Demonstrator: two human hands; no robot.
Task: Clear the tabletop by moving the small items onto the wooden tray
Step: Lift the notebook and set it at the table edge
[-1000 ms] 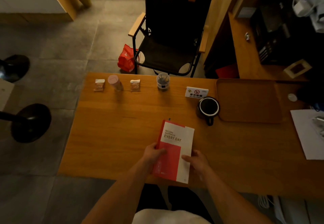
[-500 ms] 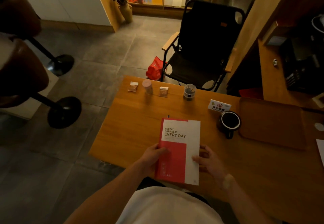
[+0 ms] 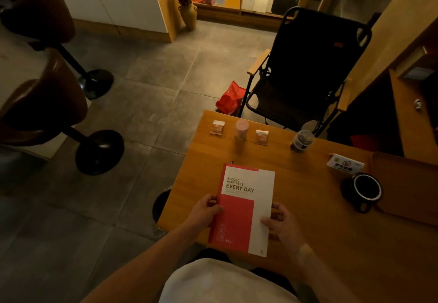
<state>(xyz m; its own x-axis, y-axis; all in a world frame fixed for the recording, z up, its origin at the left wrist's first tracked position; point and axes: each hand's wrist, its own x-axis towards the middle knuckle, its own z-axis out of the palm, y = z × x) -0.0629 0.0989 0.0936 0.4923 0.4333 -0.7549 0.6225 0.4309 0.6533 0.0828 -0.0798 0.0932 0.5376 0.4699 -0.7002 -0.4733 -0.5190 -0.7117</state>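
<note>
A red and white notebook (image 3: 245, 208) is held over the near part of the wooden table (image 3: 308, 208). My left hand (image 3: 205, 213) grips its left edge and my right hand (image 3: 282, 225) grips its right edge. Along the far edge sit two small snack packets (image 3: 217, 127) (image 3: 262, 136), a pink-lidded jar (image 3: 241, 128) between them, and a clear cup of small items (image 3: 303, 140). A small sign card (image 3: 344, 164) and a black mug (image 3: 363, 190) lie further right. The wooden tray (image 3: 407, 184) lies at the right, partly cut off by the frame.
A black folding chair (image 3: 303, 72) stands behind the table with a red bag (image 3: 231, 98) on the floor beside it. Two brown bar stools (image 3: 42, 103) stand at the left. A wooden shelf unit (image 3: 407, 84) rises at the right.
The view has swung left and up, so the table now sits at the lower right. Both hands still hold the notebook, which looks lifted nearer to me.
</note>
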